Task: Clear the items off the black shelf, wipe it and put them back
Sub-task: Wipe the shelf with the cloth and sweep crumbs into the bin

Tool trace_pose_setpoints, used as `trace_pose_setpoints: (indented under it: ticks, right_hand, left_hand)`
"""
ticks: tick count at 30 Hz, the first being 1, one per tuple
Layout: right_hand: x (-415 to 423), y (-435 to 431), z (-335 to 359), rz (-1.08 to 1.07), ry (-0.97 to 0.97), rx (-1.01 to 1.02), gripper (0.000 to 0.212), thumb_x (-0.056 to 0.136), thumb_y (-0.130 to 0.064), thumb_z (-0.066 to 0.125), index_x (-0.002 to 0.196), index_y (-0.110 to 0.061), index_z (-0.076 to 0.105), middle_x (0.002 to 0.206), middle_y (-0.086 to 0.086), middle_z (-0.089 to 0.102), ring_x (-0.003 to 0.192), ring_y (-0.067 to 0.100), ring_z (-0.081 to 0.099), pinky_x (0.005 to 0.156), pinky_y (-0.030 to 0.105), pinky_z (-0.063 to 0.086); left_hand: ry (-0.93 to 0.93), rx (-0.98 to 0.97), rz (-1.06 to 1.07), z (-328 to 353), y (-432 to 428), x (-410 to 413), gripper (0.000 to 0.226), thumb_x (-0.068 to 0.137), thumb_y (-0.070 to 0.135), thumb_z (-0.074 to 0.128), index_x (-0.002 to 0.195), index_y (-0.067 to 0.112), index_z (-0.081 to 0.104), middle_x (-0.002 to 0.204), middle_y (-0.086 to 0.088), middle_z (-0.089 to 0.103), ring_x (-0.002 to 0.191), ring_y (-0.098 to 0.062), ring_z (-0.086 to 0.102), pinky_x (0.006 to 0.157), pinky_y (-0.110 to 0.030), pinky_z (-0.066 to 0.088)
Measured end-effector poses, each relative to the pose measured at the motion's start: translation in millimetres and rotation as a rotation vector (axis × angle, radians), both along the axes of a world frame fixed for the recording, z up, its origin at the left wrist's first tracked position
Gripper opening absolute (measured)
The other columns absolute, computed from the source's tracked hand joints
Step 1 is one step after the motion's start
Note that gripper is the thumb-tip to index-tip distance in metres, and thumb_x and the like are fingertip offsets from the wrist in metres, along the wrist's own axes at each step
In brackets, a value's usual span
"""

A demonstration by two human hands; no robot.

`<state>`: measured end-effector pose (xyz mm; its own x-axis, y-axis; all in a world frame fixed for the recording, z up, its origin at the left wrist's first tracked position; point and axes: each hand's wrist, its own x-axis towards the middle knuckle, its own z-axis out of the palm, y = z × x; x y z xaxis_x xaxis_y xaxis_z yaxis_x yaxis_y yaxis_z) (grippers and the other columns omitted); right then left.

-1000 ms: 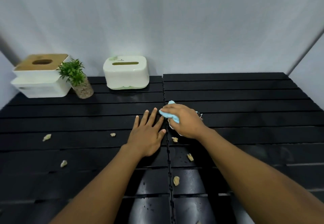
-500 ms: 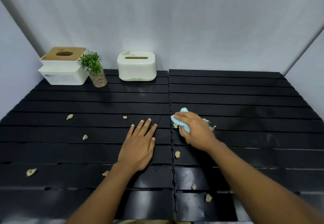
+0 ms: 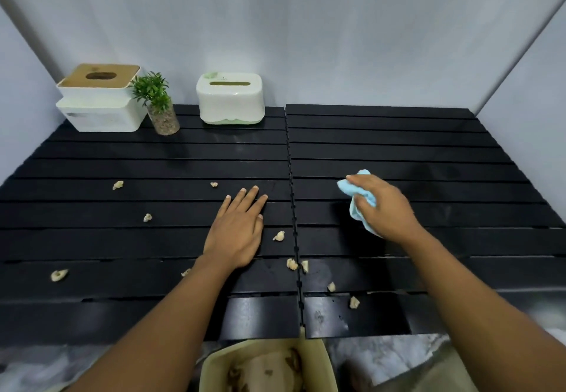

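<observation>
Head cam: black slatted shelf (image 3: 398, 134), two panels, crumbs (image 3: 278, 236) scattered. Beige bin (image 3: 214, 364) below front edge w/ brownish scraps inside. Back left: white tissue box (image 3: 101, 106) w/ wood lid, rounded white-green box (image 3: 230, 99), plant (image 3: 157, 102) in pebble glass. Left hand (image 3: 237, 232) flat, fingers spread. Right hand (image 3: 382, 207) clenched round blue cloth (image 3: 356, 195), bunched under fingers.

Staged studio corner: plain white backdrop walls (image 3: 306, 24) around slatted black shelf (image 3: 398, 146).
</observation>
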<state>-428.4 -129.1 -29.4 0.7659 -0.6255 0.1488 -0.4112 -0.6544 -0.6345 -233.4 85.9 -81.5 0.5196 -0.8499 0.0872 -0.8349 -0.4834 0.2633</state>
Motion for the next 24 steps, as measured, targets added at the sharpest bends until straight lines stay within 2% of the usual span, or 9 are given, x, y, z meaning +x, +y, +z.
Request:
trace_pose_setpoints:
  ticks: [3, 5, 8, 11, 13, 15, 17, 22, 24]
  right_hand:
    - [-35, 2, -27, -0.040, 0.148, -0.141, 0.041, 0.089, -0.014, 0.054, 0.128, -0.026, 0.059, 0.132, -0.009, 0.057, 0.125, 0.013, 0.049, 0.100, 0.024, 0.034]
    - [-43, 25, -39, -0.005, 0.135, -0.163, 0.044, 0.088, -0.015, 0.054, 0.131, -0.025, 0.057, 0.135, -0.009, 0.055, 0.127, 0.016, 0.047, 0.103, 0.022, 0.030]
    - [-27, 72, -42, 0.097, 0.091, -0.169, 0.046, 0.086, -0.014, 0.055, 0.131, -0.025, 0.057, 0.134, -0.012, 0.054, 0.125, 0.015, 0.047, 0.101, 0.028, 0.038]
    - [-10, 111, -41, 0.206, 0.047, -0.112, 0.045, 0.087, -0.017, 0.051, 0.131, -0.026, 0.056, 0.135, -0.015, 0.053, 0.127, 0.011, 0.044, 0.104, 0.027, 0.037]
    - [-5, 116, -36, 0.225, -0.027, 0.040, 0.041, 0.089, -0.016, 0.052, 0.129, -0.024, 0.058, 0.134, -0.012, 0.055, 0.127, 0.006, 0.045, 0.107, 0.023, 0.034]
    - [-11, 104, -27, 0.128, -0.154, 0.172, 0.038, 0.090, -0.013, 0.054, 0.126, -0.020, 0.061, 0.132, -0.009, 0.057, 0.125, 0.003, 0.048, 0.109, 0.021, 0.033]
    - [-29, 83, -16, -0.020, -0.193, 0.133, 0.036, 0.089, -0.014, 0.054, 0.124, -0.018, 0.063, 0.131, -0.006, 0.058, 0.124, 0.006, 0.051, 0.108, 0.024, 0.035]
    - [-93, 71, -22, -0.278, 0.137, -0.082, 0.041, 0.089, -0.013, 0.054, 0.129, -0.020, 0.058, 0.137, -0.007, 0.053, 0.128, 0.018, 0.046, 0.101, 0.031, 0.036]
    - [-93, 94, -34, -0.315, 0.165, -0.118, 0.044, 0.087, -0.011, 0.055, 0.131, -0.016, 0.057, 0.139, -0.002, 0.052, 0.130, 0.024, 0.043, 0.103, 0.035, 0.035]
  left_hand:
    - [-0.012, -0.003, 0.004, -1, -1, 0, 0.049, 0.102, 0.030, 0.022, 0.151, 0.025, 0.023, 0.160, 0.005, 0.014, 0.148, -0.014, 0.007, 0.120, -0.033, -0.002]
    - [-0.027, -0.002, 0.015, -2, -2, -1, 0.049, 0.102, 0.030, 0.022, 0.151, 0.025, 0.023, 0.160, 0.005, 0.014, 0.148, -0.014, 0.007, 0.120, -0.034, -0.001]
    - [-0.018, -0.004, 0.021, -2, -3, -2, 0.049, 0.101, 0.030, 0.022, 0.150, 0.023, 0.026, 0.160, 0.003, 0.017, 0.147, -0.016, 0.009, 0.120, -0.036, 0.002]
    - [-0.009, -0.011, 0.043, 0, -2, -5, 0.048, 0.101, 0.028, 0.024, 0.149, 0.021, 0.029, 0.159, 0.001, 0.021, 0.147, -0.017, 0.013, 0.120, -0.036, 0.005]
    - [-0.001, -0.023, 0.059, 3, 2, -9, 0.047, 0.102, 0.028, 0.025, 0.148, 0.019, 0.031, 0.158, 0.000, 0.024, 0.146, -0.018, 0.016, 0.120, -0.036, 0.008]
    - [0.024, -0.033, 0.058, 5, 12, -16, 0.048, 0.102, 0.028, 0.025, 0.148, 0.017, 0.031, 0.158, -0.001, 0.024, 0.146, -0.019, 0.016, 0.120, -0.035, 0.008]
    - [0.028, -0.032, 0.035, 3, 28, -26, 0.048, 0.102, 0.029, 0.024, 0.149, 0.017, 0.029, 0.159, 0.000, 0.021, 0.147, -0.018, 0.014, 0.120, -0.034, 0.006]
    - [0.020, -0.021, 0.021, 0, 46, -44, 0.051, 0.102, 0.032, 0.020, 0.150, 0.015, 0.025, 0.160, -0.001, 0.016, 0.148, -0.017, 0.009, 0.120, -0.033, 0.000]
    - [0.019, -0.024, 0.035, 1, 43, -44, 0.051, 0.102, 0.030, 0.021, 0.150, 0.015, 0.025, 0.160, -0.001, 0.017, 0.147, -0.017, 0.009, 0.120, -0.033, 0.000]
